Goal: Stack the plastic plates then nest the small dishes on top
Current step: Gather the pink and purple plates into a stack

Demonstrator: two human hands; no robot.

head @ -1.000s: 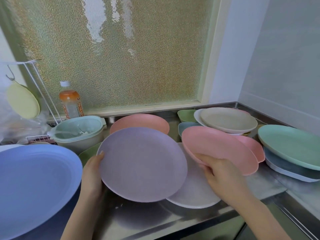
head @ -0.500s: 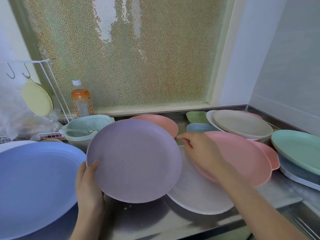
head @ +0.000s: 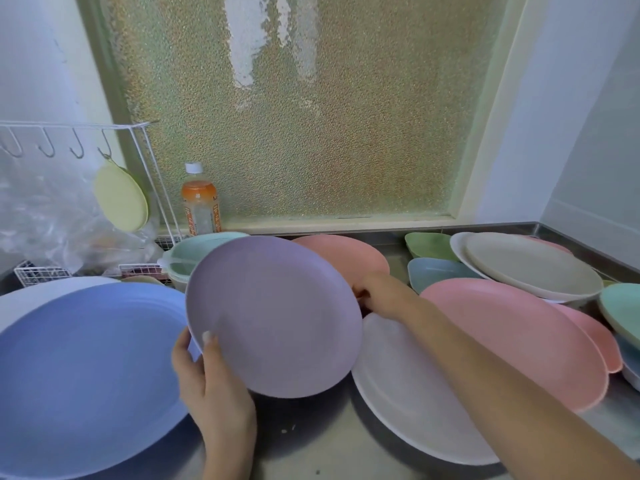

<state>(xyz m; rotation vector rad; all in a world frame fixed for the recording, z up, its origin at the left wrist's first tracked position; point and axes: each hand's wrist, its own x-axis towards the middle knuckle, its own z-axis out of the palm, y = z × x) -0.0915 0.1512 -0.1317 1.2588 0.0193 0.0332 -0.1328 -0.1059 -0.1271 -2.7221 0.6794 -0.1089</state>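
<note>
My left hand (head: 211,382) grips the lower left rim of a purple plate (head: 277,317), thumb on top, and holds it tilted above the steel counter. My right hand (head: 382,294) reaches behind the plate's right edge toward a salmon plate (head: 349,252); its fingertips are hidden, so whether it holds anything cannot be told. A white plate (head: 408,396) lies flat under my right forearm. A pink plate (head: 512,334) rests to its right on a smaller pink dish (head: 599,337). A large blue plate (head: 83,372) fills the left.
A beige plate (head: 530,265) sits on a white one at the back right, with small green (head: 427,244) and blue (head: 436,273) dishes beside it. A mint plate (head: 623,310) is far right. A mint container (head: 194,252), a bottle (head: 201,202) and a wire rack (head: 149,174) stand back left.
My right hand let go of the pink plate, which now lies on the counter, and moved left behind the purple plate. My left hand lifted and tilted the purple plate leftward.
</note>
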